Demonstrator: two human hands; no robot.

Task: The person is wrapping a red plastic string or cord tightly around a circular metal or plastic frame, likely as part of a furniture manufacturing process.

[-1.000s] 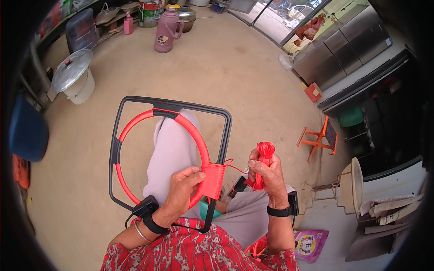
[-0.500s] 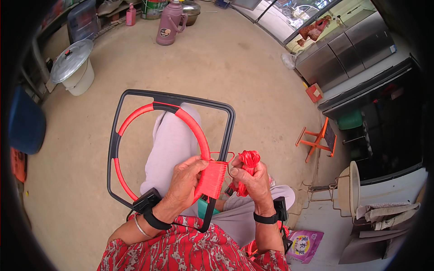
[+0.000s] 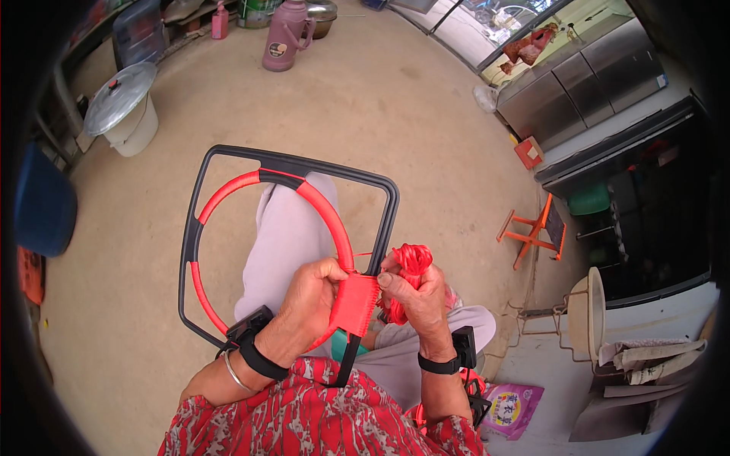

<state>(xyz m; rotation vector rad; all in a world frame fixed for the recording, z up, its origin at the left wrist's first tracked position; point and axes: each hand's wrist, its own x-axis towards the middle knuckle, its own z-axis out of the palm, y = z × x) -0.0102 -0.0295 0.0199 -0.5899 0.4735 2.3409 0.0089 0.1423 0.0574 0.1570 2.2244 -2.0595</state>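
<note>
A black plastic frame point(image 3: 319, 164), roughly square with a ring inside it, rests over my lap. Red cord is wound round most of the ring point(image 3: 328, 216), with black stretches left bare. On its right side a dense red woven band point(image 3: 357, 302) spans from ring to outer frame. My left hand point(image 3: 308, 296) is closed round the ring beside this band, its thumb and fingers pinching the band's upper edge. A bundle of red cord point(image 3: 414, 260) is held in my right hand point(image 3: 424, 305), whose thumb lies close to the band's right edge. A strand runs across the gap above the band.
A purple thermos point(image 3: 283, 42) stands on the floor ahead. At far left are a lidded white bucket point(image 3: 137, 128) and a blue tub point(image 3: 47, 205). To the right stand an orange folding stool point(image 3: 528, 237) and a wire rack holding a basin point(image 3: 597, 315). A purple packet point(image 3: 513, 410) lies lower right.
My right hand and the cord bundle have moved slightly left, up against the band's edge. The loop of cord above the band has been drawn in. The frame has barely shifted.
</note>
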